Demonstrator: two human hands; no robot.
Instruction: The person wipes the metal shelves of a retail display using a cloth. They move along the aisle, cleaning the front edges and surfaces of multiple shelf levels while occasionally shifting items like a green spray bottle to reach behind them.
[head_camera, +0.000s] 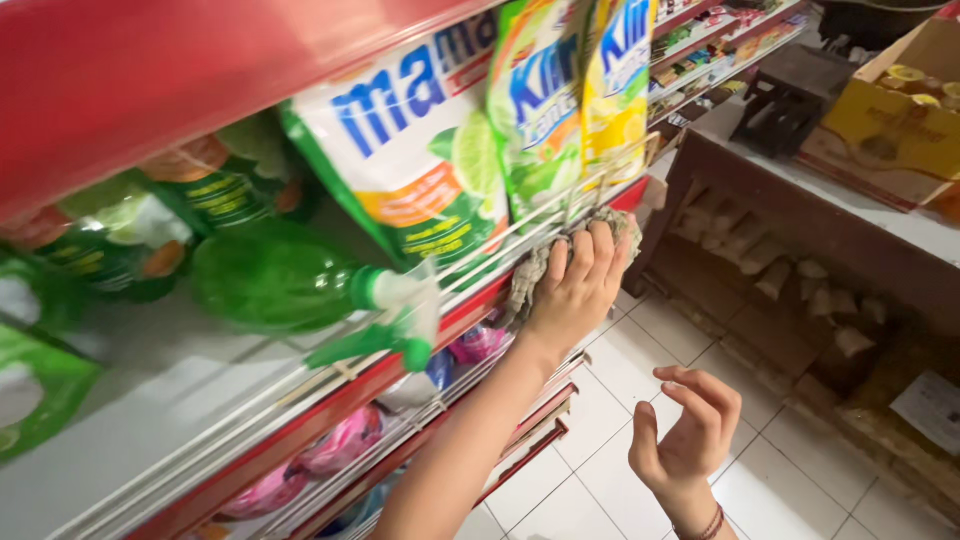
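My left hand (578, 285) presses a grey-green crumpled cloth (528, 272) against the wire rail at the front of a red shop shelf (300, 425). Its fingers lie flat over the cloth, just below the hanging refill pouches. My right hand (688, 432), with a thin bracelet at the wrist, hovers lower over the tiled floor. It holds nothing and its fingers are loosely curled and apart.
A green spray bottle (290, 280) lies on the shelf beside green-and-white refill pouches (420, 150) and yellow-green ones (575, 90). Pink packs (345, 440) fill the lower shelf. A dark wooden counter (800, 220) with a yellow carton (890, 130) stands opposite, across white floor tiles (600, 470).
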